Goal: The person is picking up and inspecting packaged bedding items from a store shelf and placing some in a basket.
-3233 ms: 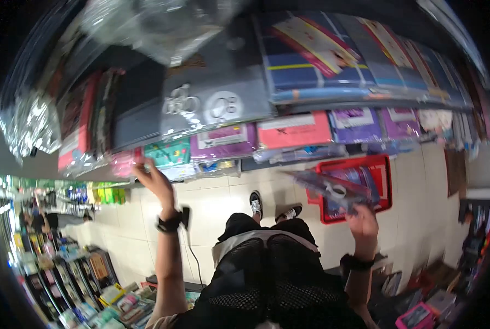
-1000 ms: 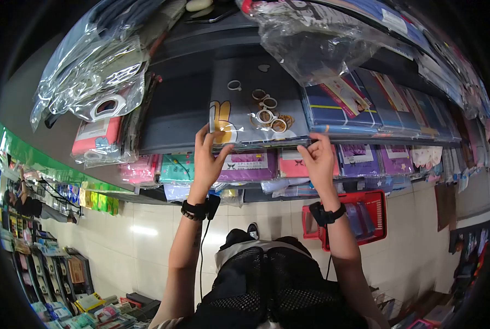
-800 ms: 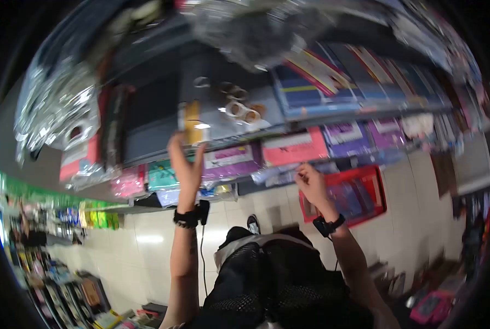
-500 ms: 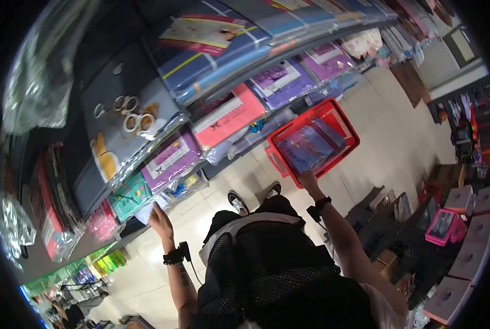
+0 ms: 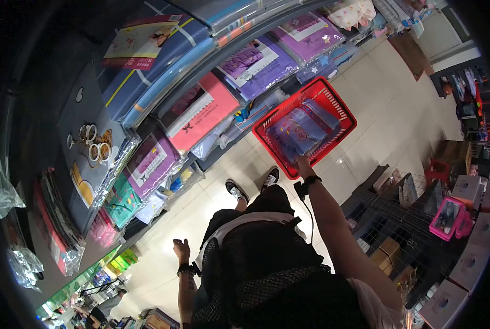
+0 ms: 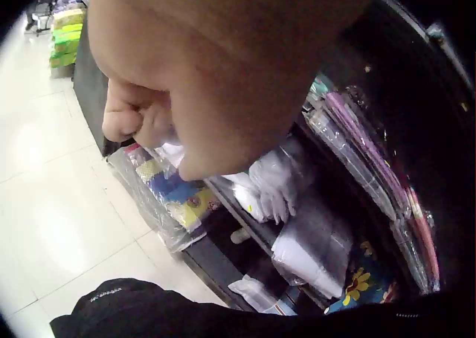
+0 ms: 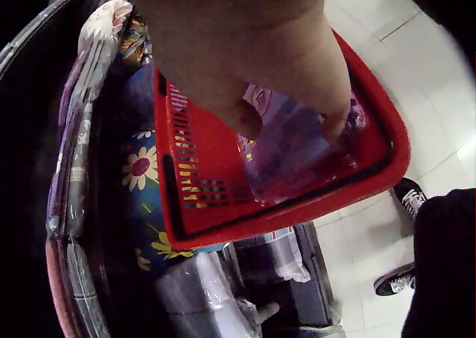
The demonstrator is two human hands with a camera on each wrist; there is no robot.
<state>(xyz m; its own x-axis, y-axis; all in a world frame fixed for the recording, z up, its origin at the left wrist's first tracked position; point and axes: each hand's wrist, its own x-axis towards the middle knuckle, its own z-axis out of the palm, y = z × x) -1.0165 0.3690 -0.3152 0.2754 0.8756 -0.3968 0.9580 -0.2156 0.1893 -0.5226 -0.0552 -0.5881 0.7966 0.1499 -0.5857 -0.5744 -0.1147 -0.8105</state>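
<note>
Right hand (image 5: 305, 164) – fingers bent, thumb and a finger set apart on either side of the near part of a clear-wrapped blue-purple packet (image 5: 297, 137), pinching it; firmness of grip cannot be told. The packet lies inside the red plastic basket (image 5: 354, 123) with slotted walls. A second bluish wrapped packet (image 5: 324, 114) lies beside it, also in the basket.

Left hand (image 5: 182, 251) – well apart from the basket, on its near-left side, over pale floor tiles (image 5: 152, 241). Fingers loosely curled; nothing seen held.

Left of the basket, along the shelf: a salmon-pink wrapped packet (image 5: 215, 118) with a white label, then a purple wrapped packet (image 5: 154, 164), then a green wrapped packet (image 5: 127, 200). Beyond the basket's upper-left side: a violet-blue wrapped packet (image 5: 278, 71). Near-left of the basket: two black-and-white shoes (image 5: 235, 189) on the tiles. Right wrist view: blue floral fabric (image 7: 141, 178) just beside the basket.
</note>
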